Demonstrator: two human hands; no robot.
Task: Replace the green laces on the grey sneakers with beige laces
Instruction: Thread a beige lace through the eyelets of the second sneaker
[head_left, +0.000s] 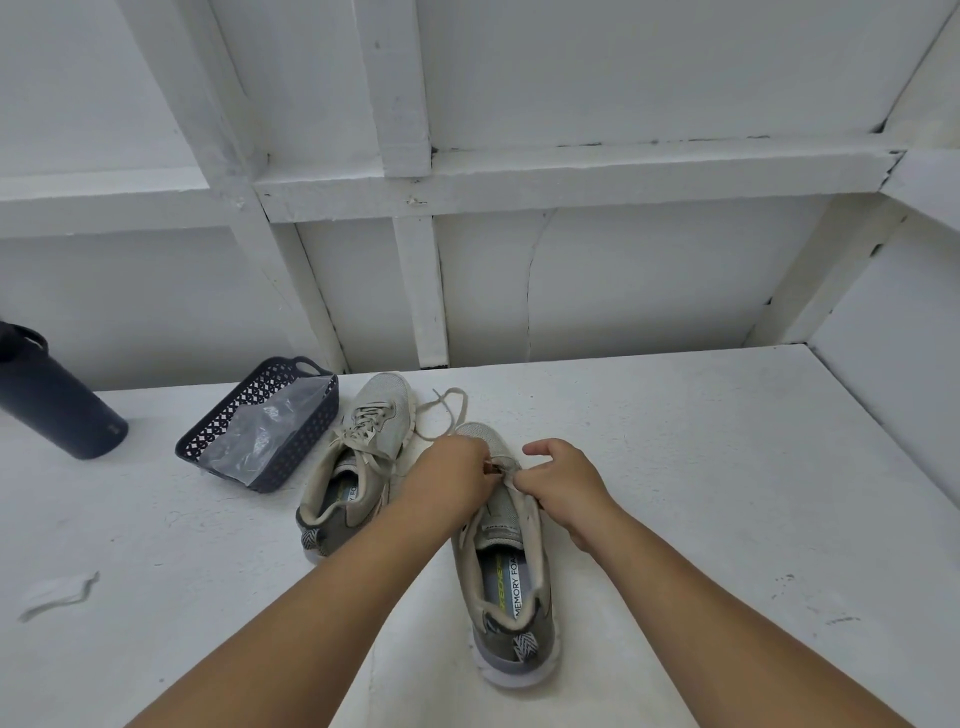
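Two grey sneakers stand on a white surface. The left sneaker (353, 462) is laced with beige laces. The right sneaker (506, 566) lies under my hands, toe pointing away. My left hand (449, 475) pinches the beige lace (447, 410) at the sneaker's eyelets; a loose loop of that lace trails beyond the toe. My right hand (558, 480) grips the upper edge of the same sneaker beside the tongue. The eyelets are mostly hidden by my fingers. No green lace is visible.
A dark perforated basket (228, 421) holding a clear plastic bag (265, 441) sits left of the sneakers. A dark bottle (52, 400) stands at the far left. A scrap of clear plastic (57, 595) lies near the front left. White walls rise behind and to the right.
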